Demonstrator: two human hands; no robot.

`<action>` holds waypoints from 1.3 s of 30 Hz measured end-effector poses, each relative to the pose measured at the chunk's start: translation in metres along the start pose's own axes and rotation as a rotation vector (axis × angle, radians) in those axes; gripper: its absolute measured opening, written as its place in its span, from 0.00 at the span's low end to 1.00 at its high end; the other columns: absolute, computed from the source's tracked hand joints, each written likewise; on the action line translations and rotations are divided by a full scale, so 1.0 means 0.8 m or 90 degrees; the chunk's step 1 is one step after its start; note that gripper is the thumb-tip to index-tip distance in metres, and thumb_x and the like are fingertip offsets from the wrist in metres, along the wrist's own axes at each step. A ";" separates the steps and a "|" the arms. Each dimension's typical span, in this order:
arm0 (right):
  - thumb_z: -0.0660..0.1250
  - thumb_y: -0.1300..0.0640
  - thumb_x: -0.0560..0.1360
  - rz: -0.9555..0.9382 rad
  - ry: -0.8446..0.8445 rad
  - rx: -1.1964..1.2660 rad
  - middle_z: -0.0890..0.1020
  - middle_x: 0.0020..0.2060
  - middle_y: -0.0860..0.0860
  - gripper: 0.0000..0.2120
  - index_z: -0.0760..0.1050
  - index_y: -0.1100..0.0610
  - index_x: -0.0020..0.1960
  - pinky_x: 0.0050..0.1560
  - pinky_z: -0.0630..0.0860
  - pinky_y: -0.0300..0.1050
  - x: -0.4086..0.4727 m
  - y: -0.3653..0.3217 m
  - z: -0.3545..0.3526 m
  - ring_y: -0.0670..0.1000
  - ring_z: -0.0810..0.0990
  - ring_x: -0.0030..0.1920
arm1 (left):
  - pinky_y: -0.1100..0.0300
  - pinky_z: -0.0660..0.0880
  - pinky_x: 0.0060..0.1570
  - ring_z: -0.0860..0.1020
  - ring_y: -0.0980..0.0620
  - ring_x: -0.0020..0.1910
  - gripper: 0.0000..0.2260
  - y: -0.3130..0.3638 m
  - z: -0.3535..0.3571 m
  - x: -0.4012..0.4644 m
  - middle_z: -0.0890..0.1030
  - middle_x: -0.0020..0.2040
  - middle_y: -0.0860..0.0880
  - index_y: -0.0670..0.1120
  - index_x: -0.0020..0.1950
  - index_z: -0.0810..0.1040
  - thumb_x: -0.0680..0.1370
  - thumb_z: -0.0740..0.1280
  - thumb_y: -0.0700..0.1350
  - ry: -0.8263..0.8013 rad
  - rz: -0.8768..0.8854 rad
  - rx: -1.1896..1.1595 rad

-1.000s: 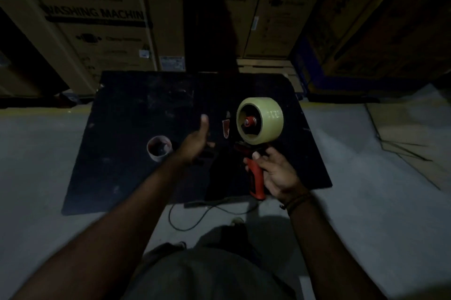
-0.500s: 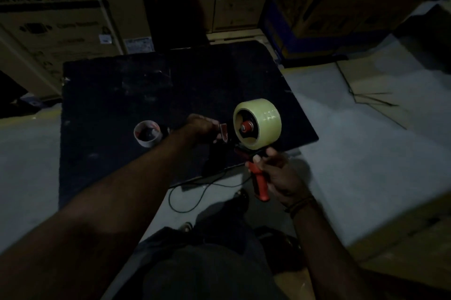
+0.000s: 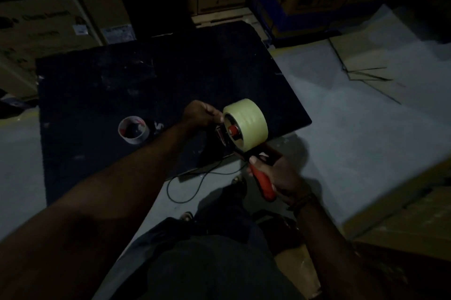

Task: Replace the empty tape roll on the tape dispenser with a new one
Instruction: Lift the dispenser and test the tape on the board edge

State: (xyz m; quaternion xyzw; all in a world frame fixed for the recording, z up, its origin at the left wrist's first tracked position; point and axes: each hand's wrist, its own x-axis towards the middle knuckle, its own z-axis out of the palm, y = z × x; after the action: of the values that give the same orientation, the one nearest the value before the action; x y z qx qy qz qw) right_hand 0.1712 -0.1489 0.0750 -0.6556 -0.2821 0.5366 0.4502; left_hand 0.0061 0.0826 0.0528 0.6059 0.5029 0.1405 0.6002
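Right hand (image 3: 275, 175): my fingers are wrapped around the red plastic handle of the black-framed tape dispenser (image 3: 264, 185).
New roll (image 3: 246, 125): 1 full pale-yellow tape roll, seated on the dispenser's red hub.
Left hand (image 3: 201, 114): my fingertips are pinched together at the roll's left rim; whether they grip tape I cannot tell.
Empty roll (image 3: 133, 130): 1 bare white cardboard core, lying on the black rectangular mat (image 3: 97, 84), well apart from the dispenser.
Writing: "MACHIN" on the brown cardboard box (image 3: 36, 6).
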 end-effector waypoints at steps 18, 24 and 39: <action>0.65 0.61 0.84 0.166 -0.032 -0.032 0.85 0.49 0.60 0.13 0.81 0.72 0.57 0.46 0.82 0.37 -0.005 0.009 -0.035 0.53 0.84 0.46 | 0.76 0.72 0.27 0.78 0.70 0.25 0.17 -0.045 0.059 0.053 0.80 0.24 0.63 0.53 0.31 0.83 0.71 0.77 0.32 -0.096 0.000 0.162; 0.67 0.57 0.84 0.163 -0.027 -0.101 0.87 0.34 0.44 0.12 0.81 0.56 0.43 0.38 0.79 0.33 -0.001 0.007 -0.029 0.42 0.85 0.36 | 0.76 0.73 0.29 0.78 0.70 0.26 0.05 -0.054 0.058 0.060 0.80 0.24 0.64 0.32 0.48 0.87 0.73 0.76 0.31 -0.071 0.041 0.165; 0.67 0.50 0.84 0.182 0.001 -0.106 0.90 0.44 0.46 0.10 0.86 0.52 0.52 0.51 0.85 0.46 -0.010 0.081 -0.023 0.46 0.88 0.45 | 0.71 0.79 0.41 0.82 0.60 0.38 0.12 -0.070 0.066 0.079 0.88 0.49 0.40 0.36 0.50 0.89 0.70 0.82 0.40 -0.093 0.046 0.199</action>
State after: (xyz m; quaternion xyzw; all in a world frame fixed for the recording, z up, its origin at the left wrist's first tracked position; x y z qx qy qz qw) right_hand 0.1794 -0.1896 0.0211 -0.7245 -0.2294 0.5695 0.3133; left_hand 0.0511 0.0881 -0.0359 0.7179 0.4516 0.0376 0.5285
